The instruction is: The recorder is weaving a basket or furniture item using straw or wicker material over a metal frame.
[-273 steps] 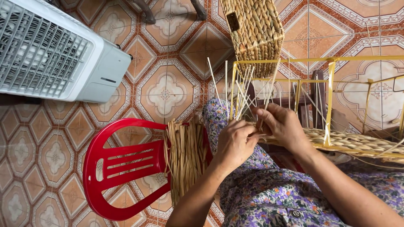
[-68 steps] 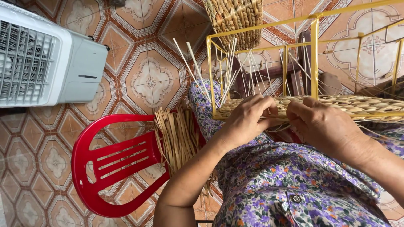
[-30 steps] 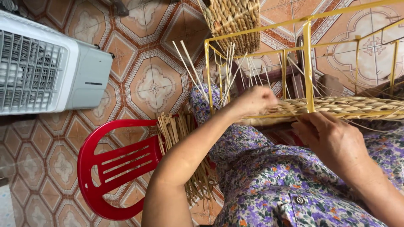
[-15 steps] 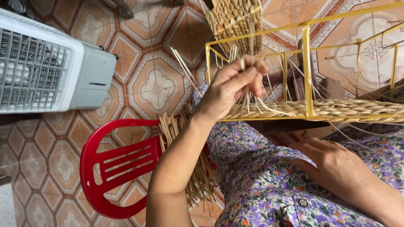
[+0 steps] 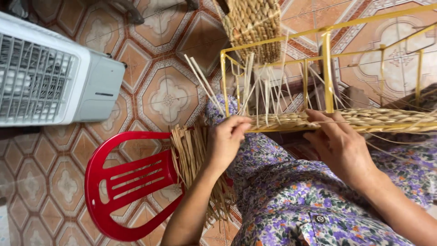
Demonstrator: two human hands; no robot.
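- The left hand (image 5: 226,142) was curled, its fingertips pinched on the near end of the woven straw band (image 5: 346,119); thumb and fingers were closed narrowly on the fibres there.
- The right hand (image 5: 337,145) lay just to the right of that pinch, its fingers spread over the band's lower edge and touching the weave; whether it actually clamped a strand could not be told.
- The band ran along the lower rail of the yellow wire frame (image 5: 327,68), stretching from the left hand's pinch past the right hand and on toward the right.
- Loose straw stakes (image 5: 259,86) stood up out of the band just above the left fingertips, fanning between the frame's uprights.
- Below the left wrist, a bundle of dried straw (image 5: 193,157) lay across the seat of a red plastic chair (image 5: 123,182), close beside the forearm.
- Above the frame, well beyond both hands, a finished woven basket (image 5: 255,25) rested.
- Far to the left of the hands, a white air cooler (image 5: 50,77) stood on the patterned tile floor (image 5: 168,95).
- Both forearms reached out over a lap in floral cloth (image 5: 291,200).
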